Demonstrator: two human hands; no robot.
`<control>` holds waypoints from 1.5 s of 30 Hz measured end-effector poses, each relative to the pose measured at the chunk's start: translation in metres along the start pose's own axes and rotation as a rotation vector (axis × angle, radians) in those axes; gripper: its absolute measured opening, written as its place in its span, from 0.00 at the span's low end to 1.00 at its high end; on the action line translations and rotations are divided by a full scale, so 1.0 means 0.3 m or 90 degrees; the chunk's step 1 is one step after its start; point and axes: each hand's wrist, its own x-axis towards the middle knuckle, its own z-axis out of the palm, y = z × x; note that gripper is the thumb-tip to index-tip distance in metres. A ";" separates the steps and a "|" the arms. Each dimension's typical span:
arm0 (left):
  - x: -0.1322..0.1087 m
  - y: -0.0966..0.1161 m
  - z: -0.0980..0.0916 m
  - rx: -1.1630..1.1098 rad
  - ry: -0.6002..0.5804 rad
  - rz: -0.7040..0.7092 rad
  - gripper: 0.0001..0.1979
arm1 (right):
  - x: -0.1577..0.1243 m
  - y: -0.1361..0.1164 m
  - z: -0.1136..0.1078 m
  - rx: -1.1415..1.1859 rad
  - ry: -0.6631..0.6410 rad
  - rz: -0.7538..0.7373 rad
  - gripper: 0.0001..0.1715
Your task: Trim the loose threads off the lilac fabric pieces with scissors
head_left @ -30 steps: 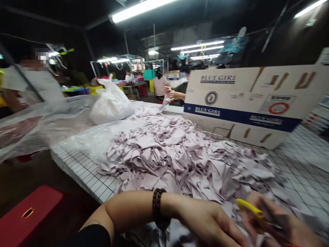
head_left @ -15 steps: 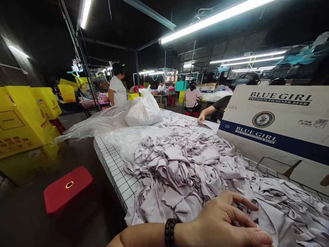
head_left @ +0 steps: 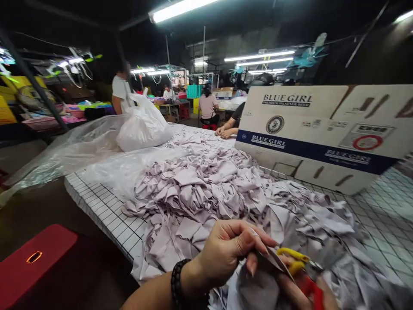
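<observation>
My left hand (head_left: 224, 249), with a dark beaded bracelet on the wrist, pinches the edge of a pale mauve fabric piece (head_left: 258, 284). My right hand (head_left: 295, 292), partly hidden and cut off by the lower frame edge, holds the same piece from the other side. Tucked in that hand is a scissors-like cutting tool (head_left: 293, 254) with yellow grips, a metal part and a red part; its exact kind is unclear. Below and beyond both hands spreads a big heap of similar mauve fabric pieces (head_left: 193, 189) with thin straps.
The table has a white grid-patterned cover (head_left: 106, 215). A beer carton (head_left: 322, 116) stands at the right rear. Clear plastic (head_left: 93, 133) and a filled white bag (head_left: 142, 125) lie at the left. A red stool (head_left: 35, 262) is lower left. Across the table are a co-worker's hands (head_left: 226, 132).
The view has swung right. My left hand has gone from reaching over the heap to pinching a fabric piece. My right hand and the yellow-and-red tool have come into view.
</observation>
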 end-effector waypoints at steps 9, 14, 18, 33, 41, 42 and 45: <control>-0.042 -0.083 -0.041 0.200 -0.017 -0.005 0.21 | -0.086 -0.061 0.002 -0.059 0.084 0.042 0.24; -0.065 -0.109 -0.051 0.388 -0.064 0.094 0.18 | -0.177 -0.171 -0.043 -0.390 0.046 -0.029 0.19; -0.070 -0.108 -0.053 0.517 -0.101 0.165 0.14 | -0.227 -0.227 0.002 -0.570 0.080 -0.049 0.19; -0.074 -0.095 -0.056 0.615 -0.163 0.193 0.13 | -0.239 -0.229 0.021 -0.759 0.069 -0.139 0.11; -0.073 -0.088 -0.052 0.587 -0.165 0.130 0.15 | -0.231 -0.231 0.015 -0.818 0.067 -0.134 0.13; -0.073 -0.088 -0.052 0.582 -0.168 0.128 0.15 | -0.231 -0.231 0.015 -0.819 0.069 -0.134 0.13; -0.074 -0.090 -0.054 0.565 -0.175 0.120 0.16 | -0.233 -0.232 0.016 -0.813 0.063 -0.126 0.15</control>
